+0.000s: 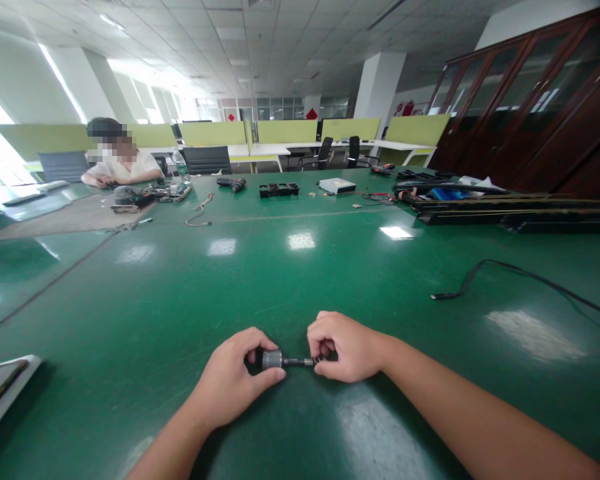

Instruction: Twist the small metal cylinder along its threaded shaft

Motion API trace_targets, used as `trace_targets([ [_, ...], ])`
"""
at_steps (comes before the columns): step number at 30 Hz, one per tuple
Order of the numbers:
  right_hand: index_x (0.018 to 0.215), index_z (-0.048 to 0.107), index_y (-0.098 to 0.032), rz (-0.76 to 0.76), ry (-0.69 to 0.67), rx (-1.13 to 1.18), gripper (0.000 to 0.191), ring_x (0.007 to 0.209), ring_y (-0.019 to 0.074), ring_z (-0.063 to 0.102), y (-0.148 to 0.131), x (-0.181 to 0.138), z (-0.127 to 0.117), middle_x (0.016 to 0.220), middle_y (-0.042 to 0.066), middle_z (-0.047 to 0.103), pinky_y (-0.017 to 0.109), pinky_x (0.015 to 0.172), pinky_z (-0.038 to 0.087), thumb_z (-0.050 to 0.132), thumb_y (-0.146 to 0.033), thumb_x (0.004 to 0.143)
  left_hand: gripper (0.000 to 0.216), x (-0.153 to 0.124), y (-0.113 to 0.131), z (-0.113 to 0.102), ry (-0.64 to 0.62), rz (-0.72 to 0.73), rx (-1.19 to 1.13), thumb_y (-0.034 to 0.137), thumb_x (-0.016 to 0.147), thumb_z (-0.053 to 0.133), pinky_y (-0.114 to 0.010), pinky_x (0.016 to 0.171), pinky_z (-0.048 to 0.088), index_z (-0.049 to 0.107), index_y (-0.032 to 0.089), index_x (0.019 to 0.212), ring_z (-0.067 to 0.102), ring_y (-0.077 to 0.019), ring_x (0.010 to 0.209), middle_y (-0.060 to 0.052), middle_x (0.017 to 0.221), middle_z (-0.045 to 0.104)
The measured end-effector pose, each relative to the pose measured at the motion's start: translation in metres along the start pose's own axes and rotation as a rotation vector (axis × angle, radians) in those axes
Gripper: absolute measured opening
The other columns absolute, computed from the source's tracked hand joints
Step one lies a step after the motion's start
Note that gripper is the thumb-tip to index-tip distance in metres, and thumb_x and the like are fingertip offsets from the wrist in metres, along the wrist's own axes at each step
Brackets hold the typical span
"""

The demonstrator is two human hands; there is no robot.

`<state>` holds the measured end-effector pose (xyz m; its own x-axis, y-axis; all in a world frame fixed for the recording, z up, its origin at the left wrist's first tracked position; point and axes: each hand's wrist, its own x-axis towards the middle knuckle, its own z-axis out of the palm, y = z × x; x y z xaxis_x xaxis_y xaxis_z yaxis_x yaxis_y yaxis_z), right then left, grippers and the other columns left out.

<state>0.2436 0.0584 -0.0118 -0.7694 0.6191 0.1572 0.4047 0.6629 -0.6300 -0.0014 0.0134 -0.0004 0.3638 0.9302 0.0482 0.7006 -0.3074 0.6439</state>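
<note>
Left hand (235,373) partly hides the grey cylinder (273,360), dark piece (319,359) in right hand (347,347) is too small to identify, and black cable (530,272) is cut off at right.

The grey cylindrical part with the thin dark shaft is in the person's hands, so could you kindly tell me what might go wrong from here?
The grey cylindrical part might slip and roll on the glossy green tabletop if the left hand loosens. The thin dark shaft could be strained if the right hand, at its far end, pushes sideways.
</note>
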Motion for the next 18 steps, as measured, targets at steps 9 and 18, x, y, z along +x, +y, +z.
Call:
trace_targets([
  [9, 0.066, 0.063, -0.017, 0.072, -0.002, 0.001, 0.008, 0.054, 0.0101, 0.05, 0.001, 0.0, -0.006, 0.058, -0.005, 0.057, 0.025, 0.063, 0.042, 0.07, -0.013, 0.063, 0.016, -0.001, 0.002, -0.001, -0.004, -0.008, 0.005, 0.033, 0.077, 0.071, -0.027, 0.068, 0.04, 0.064, 0.022, 0.088, 0.056, -0.0174, 0.074, 0.001, 0.081, 0.065],
  [18, 0.073, 0.068, -0.017, 0.065, 0.136, 0.011, 0.008, 0.061, 0.0112, 0.055, -0.009, 0.005, 0.013, 0.065, -0.003, 0.061, 0.026, 0.068, 0.042, 0.075, -0.021, 0.069, 0.018, 0.001, 0.0, 0.001, -0.017, -0.003, -0.005, 0.031, 0.076, 0.073, -0.027, 0.069, 0.04, 0.064, 0.022, 0.089, 0.056, -0.0176, 0.076, 0.002, 0.082, 0.064],
])
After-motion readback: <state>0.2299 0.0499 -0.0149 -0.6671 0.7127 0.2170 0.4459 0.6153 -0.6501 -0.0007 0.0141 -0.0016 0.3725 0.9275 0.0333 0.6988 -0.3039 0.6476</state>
